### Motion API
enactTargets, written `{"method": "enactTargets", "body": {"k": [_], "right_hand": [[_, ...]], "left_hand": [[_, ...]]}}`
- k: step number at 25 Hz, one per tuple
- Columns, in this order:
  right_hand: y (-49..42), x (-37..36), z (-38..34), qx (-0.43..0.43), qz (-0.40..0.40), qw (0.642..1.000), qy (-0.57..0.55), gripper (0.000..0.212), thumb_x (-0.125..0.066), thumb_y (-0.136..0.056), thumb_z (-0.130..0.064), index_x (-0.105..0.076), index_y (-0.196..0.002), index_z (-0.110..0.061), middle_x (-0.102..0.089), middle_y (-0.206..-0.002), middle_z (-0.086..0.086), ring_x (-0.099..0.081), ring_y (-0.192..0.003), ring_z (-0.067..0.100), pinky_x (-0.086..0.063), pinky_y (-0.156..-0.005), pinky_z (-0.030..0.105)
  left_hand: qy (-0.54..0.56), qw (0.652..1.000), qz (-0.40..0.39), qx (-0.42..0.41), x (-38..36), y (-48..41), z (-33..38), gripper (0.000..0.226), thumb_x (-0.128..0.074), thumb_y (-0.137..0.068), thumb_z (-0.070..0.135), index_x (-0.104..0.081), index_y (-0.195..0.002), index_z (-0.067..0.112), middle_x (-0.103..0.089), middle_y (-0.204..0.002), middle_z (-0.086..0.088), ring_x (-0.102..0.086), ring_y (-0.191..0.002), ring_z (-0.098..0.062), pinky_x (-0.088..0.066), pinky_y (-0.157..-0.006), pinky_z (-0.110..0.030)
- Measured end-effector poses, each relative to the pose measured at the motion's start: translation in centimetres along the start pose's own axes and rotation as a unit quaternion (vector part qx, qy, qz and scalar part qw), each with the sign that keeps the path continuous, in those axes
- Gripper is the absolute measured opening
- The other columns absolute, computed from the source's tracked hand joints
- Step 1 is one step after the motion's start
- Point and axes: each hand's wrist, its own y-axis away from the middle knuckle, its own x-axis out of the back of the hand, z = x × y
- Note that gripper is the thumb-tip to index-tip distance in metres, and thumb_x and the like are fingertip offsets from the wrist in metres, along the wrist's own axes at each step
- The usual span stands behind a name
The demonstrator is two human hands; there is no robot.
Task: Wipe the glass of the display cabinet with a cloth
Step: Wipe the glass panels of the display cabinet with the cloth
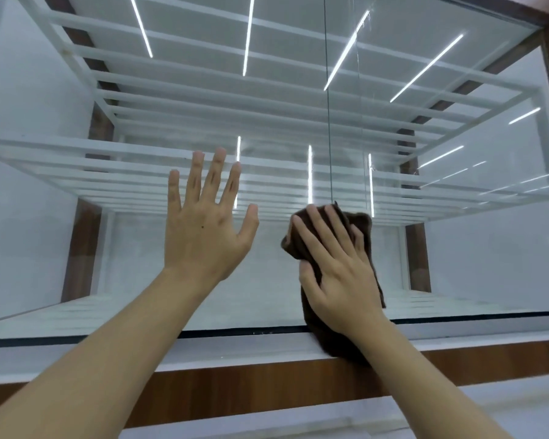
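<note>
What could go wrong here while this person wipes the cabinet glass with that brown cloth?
The left hand, fingers spread, seems to lie flat against the glass, so it may leave fresh fingerprints. The right hand presses the cloth right beside the vertical seam between the panes; the cloth might snag on that edge. The cloth's lower end hangs down to the ledge and could drag dust from it up onto the glass.
</note>
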Motion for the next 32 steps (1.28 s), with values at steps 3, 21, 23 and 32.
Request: {"method": "enactTargets", "body": {"k": [3,21,23,32], "right_hand": [[-1.2,0.4,1.6,-0.049,0.001,0.999,0.009,0.066,-0.031,-0.097,-0.039,-0.023,-0.161,-0.032,-0.012,-0.171,-0.008,-0.001,-0.159,0.013,-0.006,-0.127,0.050],[-7.9,-1.1,-6.6,-0.126,0.033,0.991,-0.020,0.068,-0.019,-0.096,-0.042,-0.021,-0.162,-0.027,-0.011,-0.172,-0.005,0.001,-0.159,0.013,0.001,-0.128,0.048],[-5.0,-2.4,-10.4,-0.046,-0.002,0.999,-0.017,0.067,-0.027,-0.097,-0.039,-0.020,-0.163,-0.026,-0.010,-0.172,-0.004,0.002,-0.159,0.015,0.000,-0.128,0.047],[-7.2,-0.7,-4.1,-0.132,0.027,0.991,0.004,0.069,-0.021,-0.095,-0.041,-0.022,-0.162,-0.029,-0.013,-0.171,-0.005,-0.001,-0.159,0.014,-0.004,-0.128,0.052]], "left_hand": [[0.000,1.000,-0.005,-0.012,0.2,1.4,-0.1,0.070,-0.027,-0.101,0.052,-0.022,-0.161,0.017,-0.005,-0.170,-0.007,0.001,-0.157,-0.028,-0.001,-0.127,-0.053],[0.007,1.000,-0.008,-0.003,1.7,3.1,-4.7,0.065,-0.024,-0.104,0.047,-0.018,-0.161,0.018,-0.006,-0.171,-0.005,0.000,-0.158,-0.024,-0.002,-0.128,-0.047],[-0.003,1.000,-0.009,0.006,2.2,3.2,-6.3,0.064,-0.023,-0.104,0.047,-0.017,-0.161,0.019,-0.005,-0.171,-0.006,0.000,-0.158,-0.025,-0.004,-0.128,-0.049],[0.007,1.000,-0.007,0.006,3.0,3.9,-8.8,0.065,-0.025,-0.104,0.046,-0.017,-0.161,0.017,-0.004,-0.171,-0.005,0.002,-0.158,-0.025,0.000,-0.128,-0.045]]}}
